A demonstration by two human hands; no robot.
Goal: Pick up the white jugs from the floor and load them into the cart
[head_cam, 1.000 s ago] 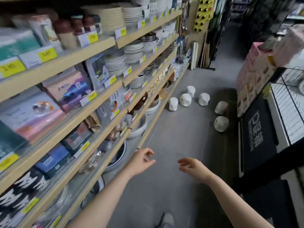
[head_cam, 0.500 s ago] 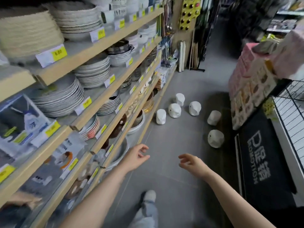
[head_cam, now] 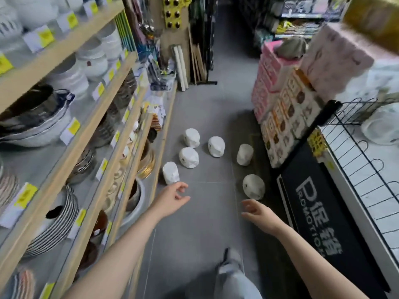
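- Along the left edge: wooden shelves [head_cam: 71, 108], tiered, stacked with white bowls [head_cam: 95, 61], dark metal bowls [head_cam: 28, 113] and striped plates [head_cam: 58, 225]; yellow price tags [head_cam: 73, 128] stuck on the shelf fronts.
- At the foot of the lowest shelf, on the grey floor [head_cam: 198, 234]: first white jug [head_cam: 171, 175], upright, just beside the shelf base.
- Just below that jug: left hand [head_cam: 170, 199], palm turned inward, fingers [head_cam: 183, 188] loosely curled and slightly spread, holding nothing, clear of the jug.
- Farther up the floor, mid-aisle: second white jug [head_cam: 188, 157], third white jug [head_cam: 192, 137] and fourth white jug [head_cam: 216, 146], clustered near each other, apparently lying tilted or on their sides.
- Right of that cluster: fifth white jug [head_cam: 244, 154], close to the stacked boxes.
- Nearer the camera: sixth white jug [head_cam: 253, 186], on its side, near the edge of the black sign.
- Just below the sixth jug: right hand [head_cam: 259, 212], reached forward, fingers [head_cam: 248, 205] relaxed and a little apart, gripping nothing, not touching the jug.
- At the bottom edge, between the forearms: a leg in light jeans with a shoe [head_cam: 232, 257] on the floor.
- Right side: pink and white boxes [head_cam: 280, 108] piled up; black sign [head_cam: 319, 223] with white lettering leaning below.
- Far right edge: white wire rack [head_cam: 367, 175]; whether part of the cart, cannot tell.
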